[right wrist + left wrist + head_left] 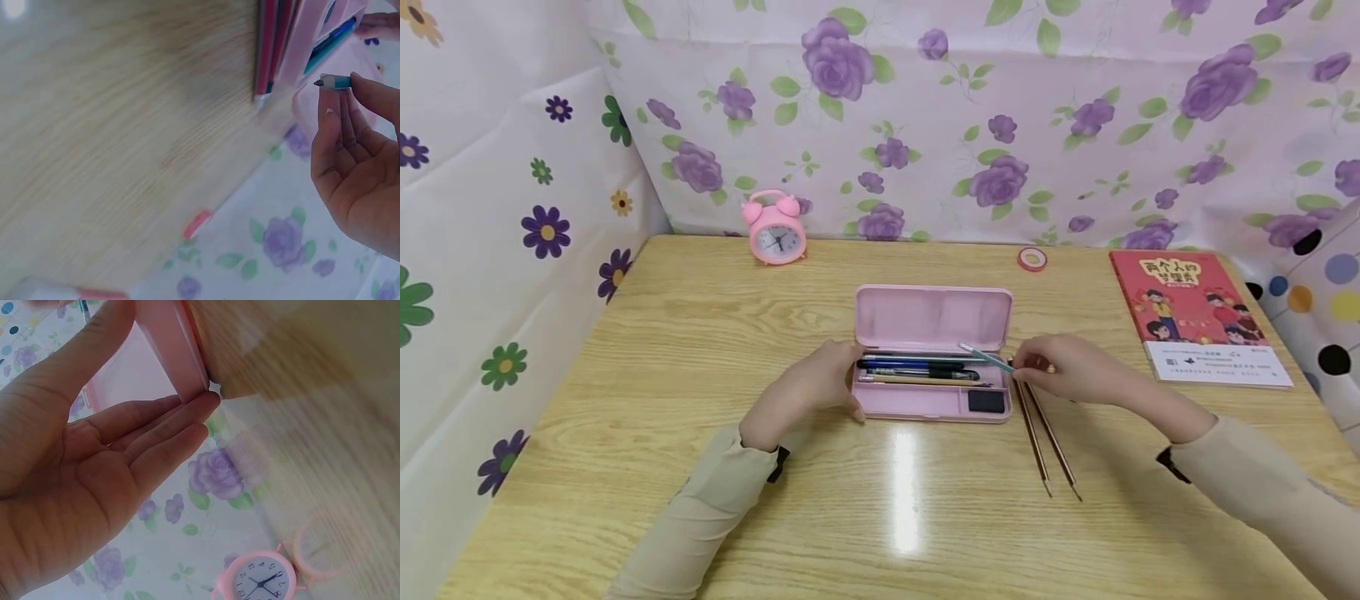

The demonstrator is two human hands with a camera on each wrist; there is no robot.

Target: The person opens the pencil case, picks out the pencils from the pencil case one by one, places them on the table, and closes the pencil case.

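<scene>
An open pink pencil case [910,405] lies mid-table, its lid [933,318] tipped back. My left hand [815,385] grips its left end, thumb at the front corner and fingers behind; in the left wrist view those fingers [164,434] look nearly straight against the case. My right hand [1063,367] pinches a teal pencil [988,358] between thumb and fingertips, its eraser end over the case and its dark point [319,82] turned away. Inside the case lie several pens and pencils [917,367] and a black eraser [986,402].
Two slim reddish-brown pencils [1051,425] lie right of the case, beneath the right hand. A pink alarm clock [777,236] stands at the back left. A red tape roll [1032,259] lies at the rear edge, and a red book [1198,312] at the far right.
</scene>
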